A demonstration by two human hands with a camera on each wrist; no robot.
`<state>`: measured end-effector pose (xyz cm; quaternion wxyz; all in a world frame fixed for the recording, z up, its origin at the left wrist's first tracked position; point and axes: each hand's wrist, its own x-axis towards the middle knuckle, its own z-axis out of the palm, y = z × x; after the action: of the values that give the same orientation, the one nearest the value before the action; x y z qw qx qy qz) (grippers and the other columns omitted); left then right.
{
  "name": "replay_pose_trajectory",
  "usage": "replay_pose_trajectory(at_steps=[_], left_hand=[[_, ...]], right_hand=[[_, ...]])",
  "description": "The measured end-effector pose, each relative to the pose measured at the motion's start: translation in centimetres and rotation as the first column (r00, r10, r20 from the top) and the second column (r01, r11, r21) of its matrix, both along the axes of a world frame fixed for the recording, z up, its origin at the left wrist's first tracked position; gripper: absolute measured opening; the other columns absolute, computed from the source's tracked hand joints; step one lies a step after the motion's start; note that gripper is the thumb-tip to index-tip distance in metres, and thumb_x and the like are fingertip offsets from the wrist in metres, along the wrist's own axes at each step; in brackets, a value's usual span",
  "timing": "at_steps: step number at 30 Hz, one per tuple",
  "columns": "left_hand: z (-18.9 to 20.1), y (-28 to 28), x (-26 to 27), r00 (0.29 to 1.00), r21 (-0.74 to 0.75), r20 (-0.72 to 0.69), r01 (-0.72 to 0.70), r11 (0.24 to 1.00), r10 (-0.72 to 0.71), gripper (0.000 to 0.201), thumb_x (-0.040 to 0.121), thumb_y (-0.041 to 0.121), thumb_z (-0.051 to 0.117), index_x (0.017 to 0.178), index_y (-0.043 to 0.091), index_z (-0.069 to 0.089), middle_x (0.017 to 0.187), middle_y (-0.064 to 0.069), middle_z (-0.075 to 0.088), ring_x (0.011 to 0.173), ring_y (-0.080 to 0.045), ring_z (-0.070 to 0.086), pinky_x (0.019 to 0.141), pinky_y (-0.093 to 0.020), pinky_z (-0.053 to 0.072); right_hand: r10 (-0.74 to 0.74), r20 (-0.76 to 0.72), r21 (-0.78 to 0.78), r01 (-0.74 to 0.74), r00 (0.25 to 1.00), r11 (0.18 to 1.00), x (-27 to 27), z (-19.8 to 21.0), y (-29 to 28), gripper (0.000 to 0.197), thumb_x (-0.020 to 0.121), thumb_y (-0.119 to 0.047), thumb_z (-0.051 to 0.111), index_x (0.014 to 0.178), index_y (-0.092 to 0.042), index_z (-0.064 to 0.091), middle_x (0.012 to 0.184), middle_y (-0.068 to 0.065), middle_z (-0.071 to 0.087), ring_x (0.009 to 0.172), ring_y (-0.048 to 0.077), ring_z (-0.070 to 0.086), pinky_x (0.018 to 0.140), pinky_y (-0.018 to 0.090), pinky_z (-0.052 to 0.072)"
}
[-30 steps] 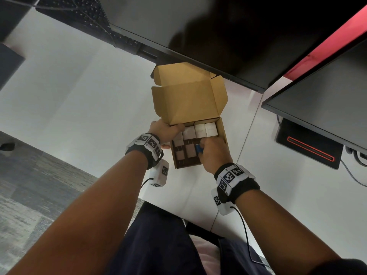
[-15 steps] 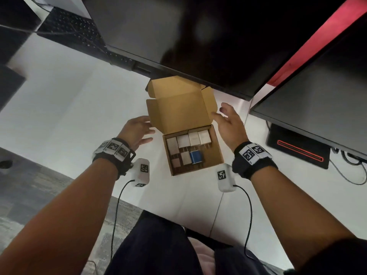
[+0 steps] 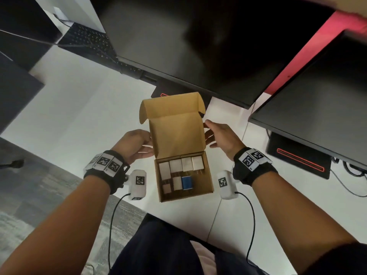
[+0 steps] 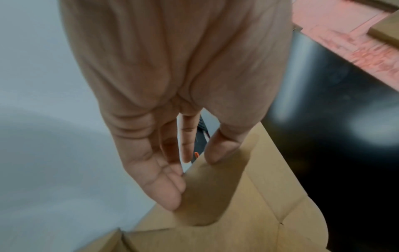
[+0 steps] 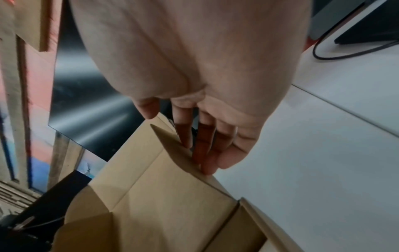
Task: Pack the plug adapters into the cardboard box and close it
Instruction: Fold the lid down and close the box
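Note:
An open cardboard box (image 3: 185, 197) sits on the white desk (image 3: 79, 116), its lid (image 3: 176, 135) standing upright at the far side. Inside lie several white plug adapters (image 3: 175, 165) and one blue adapter (image 3: 186, 182). My left hand (image 3: 148, 144) is at the lid's left edge, and the left wrist view shows that hand (image 4: 192, 177) with straight fingers and thumb touching the lid's side flap (image 4: 248, 213). My right hand (image 3: 209, 135) is at the lid's right edge. In the right wrist view its (image 5: 177, 139) straight fingers lie against the other side flap (image 5: 172, 153).
Two black monitors (image 3: 188, 36) (image 3: 317, 108) overhang the desk right behind the box. A keyboard (image 3: 89, 40) lies far left. A black device with a red line (image 3: 297, 161) and cables (image 3: 345, 187) are on the right. Grey carpet (image 3: 29, 195) is below the desk edge.
My right hand left the blue adapter in the box. Both hands came out of the box, swung outward, and now touch the two sides of the raised lid.

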<state>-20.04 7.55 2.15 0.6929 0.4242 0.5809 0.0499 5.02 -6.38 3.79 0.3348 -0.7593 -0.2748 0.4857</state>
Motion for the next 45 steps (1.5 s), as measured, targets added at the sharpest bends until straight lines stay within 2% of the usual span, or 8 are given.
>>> replay_pose_trajectory(at_steps=[6,13,18,22,27,31,37,45], left_hand=[[1.0,-0.3,1.3,0.994,0.101,0.109,-0.004,0.995,-0.007,0.035,0.100,-0.009,0.047,0.119,0.009,0.070,0.116,-0.018,0.071,0.098,-0.035,0.072,0.081,-0.038,0.068],[0.2,-1.9,2.3,0.974,0.146,0.225,-0.060,0.987,0.026,0.031,0.105,0.000,0.051,0.113,0.006,0.080,0.109,-0.010,0.077,0.095,-0.026,0.070,0.075,-0.024,0.063],[-1.3,-2.3,2.7,0.978,0.210,0.209,-0.040,0.977,-0.005,0.011,0.091,0.017,0.080,0.087,0.023,0.087,0.095,0.004,0.083,0.097,-0.022,0.073,0.091,-0.037,0.060],[-2.5,-2.3,2.7,0.981,0.344,0.048,0.160,0.925,-0.188,0.035,0.078,0.001,0.079,0.101,0.027,0.082,0.108,-0.005,0.081,0.094,-0.028,0.074,0.102,-0.048,0.059],[-3.4,-2.9,3.9,0.897,0.500,-0.293,0.439,0.747,-0.331,0.055,0.085,0.009,0.081,0.133,0.031,0.067,0.109,-0.005,0.060,0.087,-0.024,0.065,0.084,-0.041,0.062],[-2.7,-3.5,4.6,0.872,0.425,-0.409,0.443,0.789,-0.269,0.060,0.096,0.033,0.072,0.151,0.026,0.049,0.111,-0.005,0.066,0.095,-0.024,0.063,0.089,-0.037,0.055],[-2.8,-3.4,4.7,0.865,0.068,-0.395,0.365,0.929,-0.311,0.058,0.097,0.059,0.060,0.093,0.003,0.072,0.104,-0.018,0.078,0.091,-0.035,0.079,0.075,-0.048,0.069],[-3.2,-2.4,4.5,0.913,0.018,-0.260,0.330,0.944,-0.315,0.053,0.098,0.055,0.064,0.122,0.008,0.068,0.115,-0.014,0.077,0.101,-0.034,0.078,0.070,-0.040,0.064]], right_hand=[[-0.123,-0.177,0.089,0.140,0.977,0.986,1.4,1.8,-1.2,0.039,0.105,-0.047,0.035,0.116,-0.029,0.068,0.112,0.016,0.070,0.094,0.029,0.067,0.083,0.043,0.054],[-0.248,-0.346,0.016,0.270,0.905,0.963,3.2,1.9,-4.0,0.045,0.104,-0.053,0.038,0.101,-0.019,0.068,0.104,0.009,0.072,0.105,0.033,0.068,0.097,0.053,0.053],[-0.164,-0.234,-0.031,0.161,0.958,0.986,2.9,-0.2,-5.4,0.050,0.097,-0.056,0.053,0.103,-0.011,0.071,0.109,0.002,0.076,0.108,0.026,0.069,0.090,0.042,0.053],[-0.072,-0.023,-0.026,0.071,0.997,0.997,2.3,-2.6,-6.4,0.030,0.081,-0.043,0.080,0.097,-0.019,0.072,0.119,-0.006,0.070,0.102,0.022,0.070,0.090,0.038,0.056],[0.034,0.191,-0.119,-0.011,0.981,0.993,0.9,-5.0,-7.5,0.039,0.082,-0.037,0.080,0.112,-0.029,0.056,0.110,-0.003,0.063,0.099,0.018,0.065,0.083,0.036,0.055],[-0.122,0.029,-0.190,0.125,0.992,0.974,-0.1,-6.3,-8.3,0.044,0.086,-0.049,0.073,0.116,-0.021,0.057,0.103,0.004,0.071,0.092,0.023,0.073,0.080,0.044,0.064],[-0.185,-0.223,-0.161,0.152,0.957,0.975,-0.7,-6.8,-9.4,0.031,0.088,-0.024,0.080,0.109,-0.003,0.070,0.103,0.016,0.077,0.092,0.026,0.077,0.085,0.041,0.063],[-0.264,-0.200,-0.137,0.240,0.943,0.961,-1.0,-7.2,-9.4,0.037,0.078,-0.009,0.086,0.111,-0.002,0.070,0.104,0.014,0.076,0.099,0.030,0.074,0.090,0.040,0.061]])
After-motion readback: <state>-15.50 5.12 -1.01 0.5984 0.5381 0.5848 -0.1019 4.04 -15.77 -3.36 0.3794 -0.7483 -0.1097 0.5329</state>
